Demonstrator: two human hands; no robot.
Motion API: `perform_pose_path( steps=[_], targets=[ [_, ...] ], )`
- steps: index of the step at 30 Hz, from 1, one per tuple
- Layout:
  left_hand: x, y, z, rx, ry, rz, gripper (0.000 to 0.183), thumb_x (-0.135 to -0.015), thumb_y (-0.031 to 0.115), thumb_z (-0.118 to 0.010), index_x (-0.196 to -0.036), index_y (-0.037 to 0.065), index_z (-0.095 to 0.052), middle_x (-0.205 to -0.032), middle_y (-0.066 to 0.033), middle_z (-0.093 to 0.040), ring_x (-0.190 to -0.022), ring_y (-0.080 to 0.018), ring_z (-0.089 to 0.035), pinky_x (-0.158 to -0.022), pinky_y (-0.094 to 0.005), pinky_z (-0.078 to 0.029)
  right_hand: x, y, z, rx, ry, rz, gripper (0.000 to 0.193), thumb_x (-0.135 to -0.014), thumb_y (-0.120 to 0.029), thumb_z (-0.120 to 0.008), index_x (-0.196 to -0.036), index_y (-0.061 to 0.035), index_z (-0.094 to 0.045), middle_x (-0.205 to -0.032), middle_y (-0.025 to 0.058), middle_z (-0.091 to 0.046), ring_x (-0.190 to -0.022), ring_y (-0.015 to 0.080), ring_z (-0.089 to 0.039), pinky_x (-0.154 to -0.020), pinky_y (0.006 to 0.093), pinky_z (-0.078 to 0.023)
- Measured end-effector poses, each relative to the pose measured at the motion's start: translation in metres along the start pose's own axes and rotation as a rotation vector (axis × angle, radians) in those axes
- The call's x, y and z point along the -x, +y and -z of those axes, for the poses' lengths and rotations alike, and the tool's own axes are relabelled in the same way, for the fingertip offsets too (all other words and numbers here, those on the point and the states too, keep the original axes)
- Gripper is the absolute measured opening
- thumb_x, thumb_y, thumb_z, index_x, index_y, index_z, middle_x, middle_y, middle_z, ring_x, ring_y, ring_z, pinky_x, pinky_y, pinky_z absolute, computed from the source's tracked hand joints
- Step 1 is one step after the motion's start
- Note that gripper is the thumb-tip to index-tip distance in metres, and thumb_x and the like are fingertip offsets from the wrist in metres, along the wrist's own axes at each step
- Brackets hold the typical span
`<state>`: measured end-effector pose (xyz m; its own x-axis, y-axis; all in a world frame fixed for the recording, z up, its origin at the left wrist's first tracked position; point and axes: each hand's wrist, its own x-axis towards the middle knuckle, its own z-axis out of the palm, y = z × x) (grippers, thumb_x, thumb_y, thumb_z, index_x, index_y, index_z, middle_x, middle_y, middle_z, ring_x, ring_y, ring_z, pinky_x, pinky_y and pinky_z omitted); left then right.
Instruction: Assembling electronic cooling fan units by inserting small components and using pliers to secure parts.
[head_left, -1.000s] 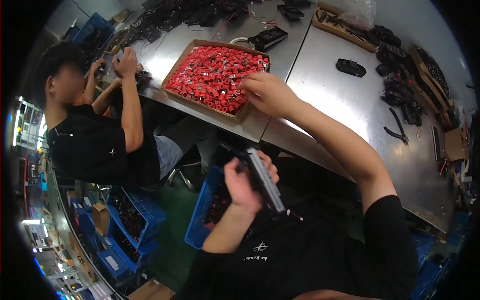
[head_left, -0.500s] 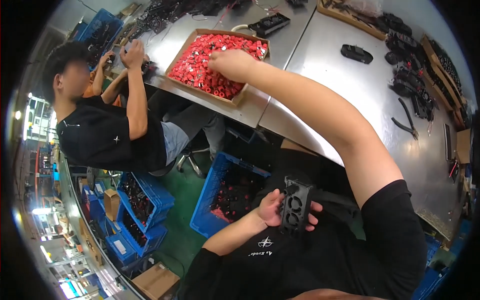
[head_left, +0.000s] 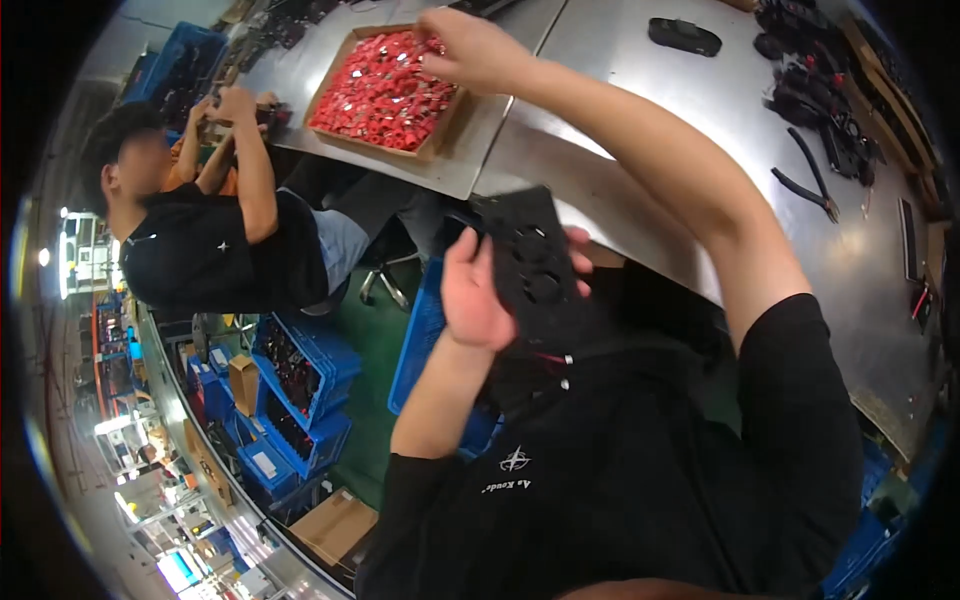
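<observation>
My left hand point(head_left: 478, 298) is wrapped round a black plastic housing point(head_left: 535, 265) with round openings in its face, held up in front of my body near the table edge. Thin wires with small white ends point(head_left: 566, 370) hang below the housing. Over the right side of a cardboard box point(head_left: 432, 140) full of small red plastic parts point(head_left: 380, 90) is my right hand point(head_left: 478, 52). Its thumb and fingers are drawn together in a pinch; whatever lies between the fingertips is too small to make out.
Pliers point(head_left: 808, 180) and a black device point(head_left: 685, 37) lie on the metal table point(head_left: 610, 130), with dark assemblies point(head_left: 820, 110) along its right side. A co-worker point(head_left: 200, 240) sits at left. Blue crates point(head_left: 300, 390) stand on the floor, one point(head_left: 415, 350) beside my left arm.
My left hand has raised the housing toward the table and tilted it. The right hand has shifted from the middle of the red parts toward the box's right edge. My view has moved slightly.
</observation>
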<state>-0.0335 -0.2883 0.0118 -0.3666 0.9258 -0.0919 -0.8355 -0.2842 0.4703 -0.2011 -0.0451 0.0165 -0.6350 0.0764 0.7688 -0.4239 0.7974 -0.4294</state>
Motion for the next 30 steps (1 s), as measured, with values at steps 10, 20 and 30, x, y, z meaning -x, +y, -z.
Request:
perform_pose_path(
  steps=[10, 20, 30],
  targets=[
    [-0.172, 0.026, -0.031, -0.292, -0.084, 0.027, 0.068, -0.109, 0.048, -0.019, -0.147, -0.002, -0.047, -0.134, -0.0242, -0.063, -0.106, -0.0316, -0.069, -0.086, -0.0462, -0.061, 0.194, -0.046, 0.237, -0.625, 0.024, -0.841, 0.026, -0.100, -0.014, -0.068, -0.122, -0.0034, -0.060, -0.094, 0.0037, -0.066, -0.083, 0.0106, -0.063, -0.077, 0.0283, -0.056],
    [-0.314, -0.079, -0.043, -0.399, -0.257, 0.217, 0.062, -0.104, 0.040, -0.026, -0.144, -0.004, -0.048, -0.137, -0.0235, -0.060, -0.112, -0.0303, -0.064, -0.097, -0.0436, -0.056, 0.234, -0.027, 0.258, -0.764, 0.248, -0.858, 0.024, -0.095, -0.001, -0.068, -0.114, -0.0064, -0.054, -0.102, 0.0025, -0.065, -0.088, 0.0084, -0.062, -0.073, 0.0250, -0.052],
    [-0.296, -0.089, -0.029, -0.445, -0.275, 0.118, 0.059, -0.108, 0.043, -0.037, -0.154, 0.007, -0.032, -0.146, -0.0250, -0.051, -0.115, -0.0253, -0.062, -0.097, -0.0369, -0.054, 0.229, -0.030, 0.257, -0.438, 0.161, -0.862, 0.016, -0.089, -0.002, -0.074, -0.100, -0.0025, -0.061, -0.082, -0.0017, -0.065, -0.068, 0.0026, -0.057, -0.060, 0.0193, -0.045]
  ],
)
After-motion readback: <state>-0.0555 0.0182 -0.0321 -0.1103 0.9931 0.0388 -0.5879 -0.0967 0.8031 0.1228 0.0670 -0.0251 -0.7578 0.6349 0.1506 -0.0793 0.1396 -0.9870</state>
